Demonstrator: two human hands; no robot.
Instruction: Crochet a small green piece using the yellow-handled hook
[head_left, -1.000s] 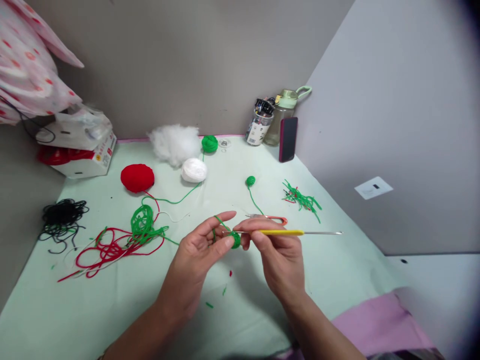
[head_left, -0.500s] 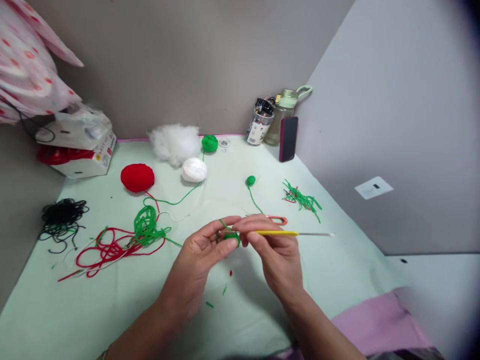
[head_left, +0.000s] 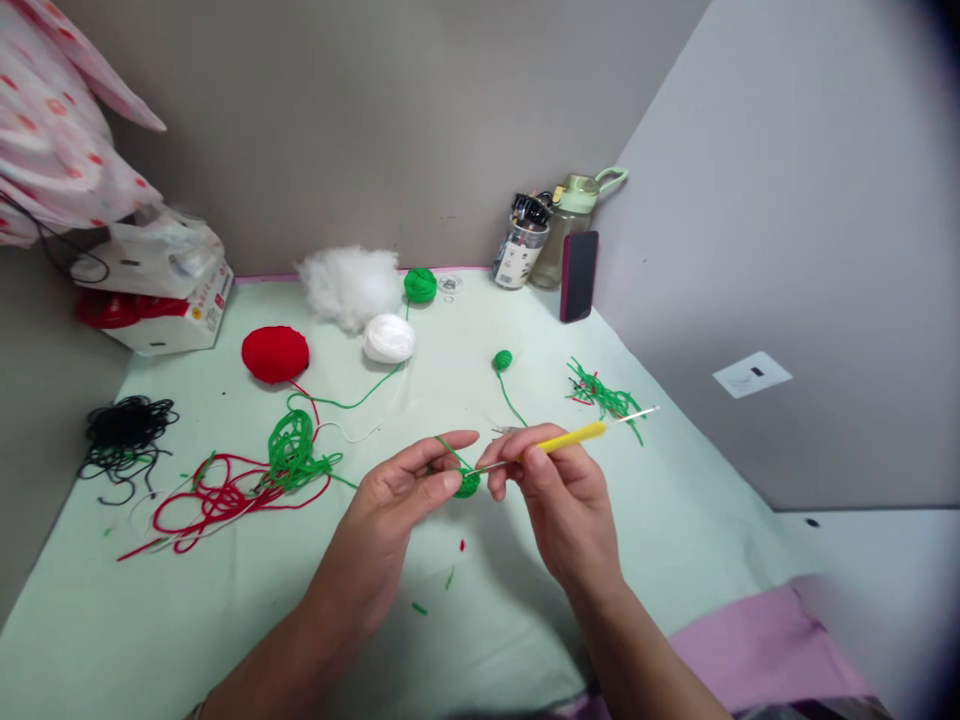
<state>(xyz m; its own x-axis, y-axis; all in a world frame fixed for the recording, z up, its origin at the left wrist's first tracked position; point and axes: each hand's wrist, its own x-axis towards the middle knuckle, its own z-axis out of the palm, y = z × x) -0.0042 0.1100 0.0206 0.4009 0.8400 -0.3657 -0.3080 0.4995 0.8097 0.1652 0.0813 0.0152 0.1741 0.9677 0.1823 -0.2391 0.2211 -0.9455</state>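
The right hand (head_left: 574, 510) partly hides a metal tool (head_left: 504, 430) behind it, and the left edge crops the spotted cloth (head_left: 67, 120).

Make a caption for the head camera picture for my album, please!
Left hand pinching a green yarn piece, right hand holding a yellow-handled hook, red ball and white ball beyond.

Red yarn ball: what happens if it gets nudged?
The red yarn ball would probably rock or roll, given its rounded, slightly flattened shape. It's likely soft and fairly light, since it looks like wound yarn. It may also drag or unwind its trailing red strand, which runs toward the green tangle.
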